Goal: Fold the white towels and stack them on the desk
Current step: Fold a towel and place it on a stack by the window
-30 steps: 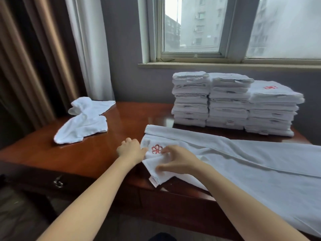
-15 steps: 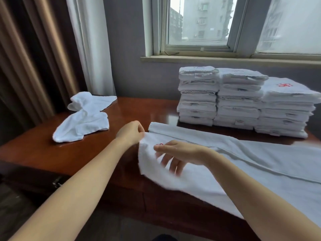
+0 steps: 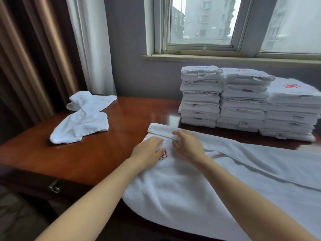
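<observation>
Laying towel (image 3: 191,188) onto desk (image 3: 104,153), hands (image 3: 147,151) lowered

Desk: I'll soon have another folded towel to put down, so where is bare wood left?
Bare wood runs across the middle of the desk, between the crumpled towel on the left and the stacks at the back right, and on along the front left edge. The right half is crowded: the spread towel covers it almost up to the stacks.
</observation>
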The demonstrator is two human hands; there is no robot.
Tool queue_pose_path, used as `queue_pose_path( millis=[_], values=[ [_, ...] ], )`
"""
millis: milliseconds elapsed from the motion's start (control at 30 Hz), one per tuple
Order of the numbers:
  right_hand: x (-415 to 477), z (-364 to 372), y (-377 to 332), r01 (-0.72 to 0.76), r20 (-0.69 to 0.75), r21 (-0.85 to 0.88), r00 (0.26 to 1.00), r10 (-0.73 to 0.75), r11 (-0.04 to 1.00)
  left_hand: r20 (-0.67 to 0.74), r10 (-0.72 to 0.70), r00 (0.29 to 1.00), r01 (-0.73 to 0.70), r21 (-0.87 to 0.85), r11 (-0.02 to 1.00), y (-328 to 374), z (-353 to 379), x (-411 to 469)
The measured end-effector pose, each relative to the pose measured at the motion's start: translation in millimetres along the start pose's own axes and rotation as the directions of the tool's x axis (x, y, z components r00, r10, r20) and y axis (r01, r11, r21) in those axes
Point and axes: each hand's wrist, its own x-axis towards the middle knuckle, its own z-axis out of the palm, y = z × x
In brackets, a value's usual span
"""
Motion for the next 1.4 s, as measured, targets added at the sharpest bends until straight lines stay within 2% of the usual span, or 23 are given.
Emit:
queue_pose_path(
  millis=[67,167,333,533,800,867,967,1067,1133,1300,1400],
  values=[
    [3,10,8,0.028,0.025,-0.017,0.999,-0.027,0.999,0.033,0.022,0.999,-0.024,0.061,0.998,-1,14,1],
    [9,17,16,0.065,-0.033,0.02,0.997,-0.064,0.998,0.036,0.003,0.999,-0.006,0.089,0.996,-9,21,9],
    [25,16,15,-0.009,-0.105,0.079,0.994,0.017,0.997,0.026,0.0,1.0,-0.002,0.099,0.995,-19,24,25],
    [39,15,9,-0.034,-0.192,-0.037,0.981,0.026,0.999,-0.039,-0.007,0.999,0.009,0.067,0.998,-25,28,34],
    [50,8,9,-0.003,-0.131,-0.175,0.991,-0.02,0.985,-0.09,-0.021,0.996,0.021,-0.002,1.0,-28,31,35],
    [50,8,7,-0.005,-0.13,-0.16,0.991,-0.016,0.987,-0.111,-0.028,0.993,0.021,-0.056,0.998,-27,29,33],
    [48,1,2,0.024,-0.201,-0.113,0.978,-0.047,0.993,-0.241,-0.058,0.969,0.02,-0.155,0.988,-24,23,29],
    [42,-14,-5,0.116,-0.302,-0.065,0.944,-0.131,0.991,-0.428,-0.05,0.902,0.046,-0.019,0.999,-24,11,31],
    [36,-27,-9,0.17,-0.327,-0.04,0.929,-0.174,0.985,-0.487,-0.018,0.873,0.022,0.004,1.0,-24,-2,35],
    [9,-49,-17,0.308,-0.268,-0.049,0.913,-0.309,0.95,-0.585,0.113,0.803,-0.121,0.024,0.992,-26,-27,25],
    [-11,-47,-22,0.383,-0.206,-0.05,0.9,-0.384,0.923,-0.579,0.104,0.809,-0.113,0.021,0.993,-32,-29,8]
  ],
)
